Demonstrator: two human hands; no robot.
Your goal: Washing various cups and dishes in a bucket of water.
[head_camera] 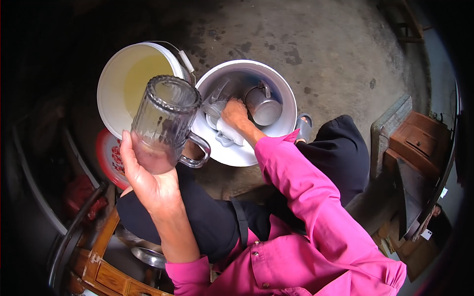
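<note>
My left hand (157,185) is wrapped round a clear ribbed glass mug (166,111), raised in front of the buckets. The mug's scalloped end points up, and its handle sticks out to the right. My right hand (235,113) reaches down inside a white plastic bucket (274,72), its fingertips hidden from view. Around it in the bucket lie a metal mug (263,105) on its side, a white cup (229,132) with a pale handle, and clear glassware (213,107). Whether my right fingers grip any of these is unclear.
A second white bucket (111,85) with yellowish liquid (144,74) stands to the left, partly behind the glass mug. A red-rimmed enamel basin (107,155) sits below it. Wooden furniture (114,275) is at lower left, and a brown wooden box (422,137) at right. The concrete floor (333,55) has dark stains.
</note>
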